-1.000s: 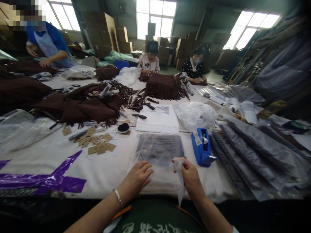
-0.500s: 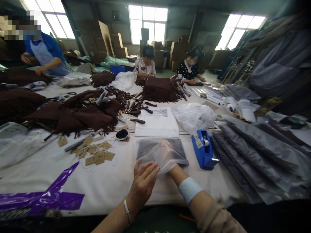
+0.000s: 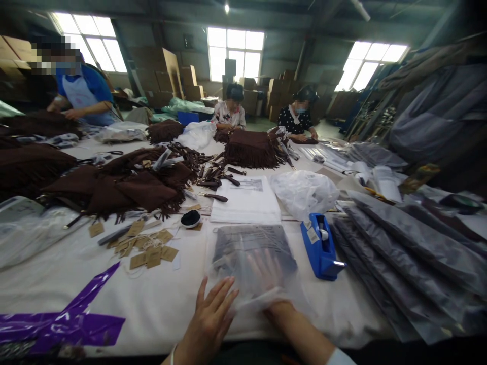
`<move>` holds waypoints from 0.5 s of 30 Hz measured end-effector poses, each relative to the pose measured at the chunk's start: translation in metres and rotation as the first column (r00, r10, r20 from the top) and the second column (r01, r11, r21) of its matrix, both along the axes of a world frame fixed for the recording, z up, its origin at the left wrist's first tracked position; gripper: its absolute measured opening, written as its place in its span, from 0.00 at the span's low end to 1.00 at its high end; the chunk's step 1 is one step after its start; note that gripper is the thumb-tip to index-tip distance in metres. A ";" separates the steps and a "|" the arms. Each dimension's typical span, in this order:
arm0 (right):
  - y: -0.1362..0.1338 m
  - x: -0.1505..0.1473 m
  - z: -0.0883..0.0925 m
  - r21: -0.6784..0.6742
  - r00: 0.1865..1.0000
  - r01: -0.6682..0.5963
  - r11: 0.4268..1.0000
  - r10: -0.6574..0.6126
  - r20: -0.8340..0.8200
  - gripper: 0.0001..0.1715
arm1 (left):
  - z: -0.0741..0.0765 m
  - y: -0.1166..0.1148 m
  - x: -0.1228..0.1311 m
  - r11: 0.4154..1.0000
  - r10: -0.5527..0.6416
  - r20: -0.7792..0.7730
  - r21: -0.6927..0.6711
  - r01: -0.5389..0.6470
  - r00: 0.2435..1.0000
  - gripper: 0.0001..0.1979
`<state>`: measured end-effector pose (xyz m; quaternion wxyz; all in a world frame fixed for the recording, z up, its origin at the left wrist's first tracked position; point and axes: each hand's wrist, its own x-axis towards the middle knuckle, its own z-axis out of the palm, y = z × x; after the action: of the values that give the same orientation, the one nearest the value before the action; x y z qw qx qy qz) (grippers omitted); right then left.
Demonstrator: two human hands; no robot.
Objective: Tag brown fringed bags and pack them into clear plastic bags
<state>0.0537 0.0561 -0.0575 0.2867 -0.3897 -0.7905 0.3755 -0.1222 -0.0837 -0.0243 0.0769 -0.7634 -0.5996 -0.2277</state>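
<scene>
1. A clear plastic bag (image 3: 243,289) lies on the white table (image 3: 163,299) right in front of the person, over a folded dark grey item (image 3: 253,248).
2. The right hand (image 3: 270,284) lies flat with fingers spread, and seems to be under the plastic, though the film blurs it.
3. The left hand (image 3: 207,322) is spread too, resting on the table just beside the bag, pinching nothing.
4. Right of the bag sit a blue tape dispenser (image 3: 321,248) and overlapping grey bags (image 3: 399,258); brown paper tags (image 3: 148,251) lie to its left, and a folded white cloth (image 3: 243,203) lies beyond it.
</scene>
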 end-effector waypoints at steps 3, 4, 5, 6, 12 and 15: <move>-0.018 0.058 -0.017 -0.010 0.987 -0.103 0.995 0.103 0.125 0.11 | -0.012 -0.019 -0.023 0.991 0.089 -0.066 -0.093 -0.095 0.994 0.36; -0.024 0.082 -0.021 -0.015 0.972 -0.141 0.990 0.141 0.186 0.14 | -0.015 -0.023 -0.030 0.987 0.087 -0.080 -0.131 -0.097 0.993 0.39; -0.029 0.104 -0.022 -0.020 0.962 -0.153 0.988 0.153 0.228 0.17 | -0.018 -0.027 -0.037 0.981 0.063 -0.091 -0.179 -0.078 0.994 0.41; -0.033 0.123 -0.018 -0.022 0.951 -0.164 0.986 0.164 0.262 0.19 | -0.019 -0.029 -0.041 0.972 0.029 -0.095 -0.228 -0.050 0.995 0.42; -0.028 0.123 0.055 -0.025 0.938 -0.145 0.989 0.145 0.315 0.19 | -0.014 -0.020 -0.041 0.906 -0.104 -0.053 -0.418 0.073 0.993 0.44; -0.005 0.087 0.067 0.096 0.943 -0.298 0.950 0.277 0.185 0.14 | -0.014 -0.012 -0.037 0.869 -0.131 -0.041 -0.485 0.094 0.991 0.44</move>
<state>0.1405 0.0516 0.0095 0.1842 -0.2822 -0.8820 0.3295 -0.1591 -0.0959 -0.0384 -0.1071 -0.7999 -0.5886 -0.0474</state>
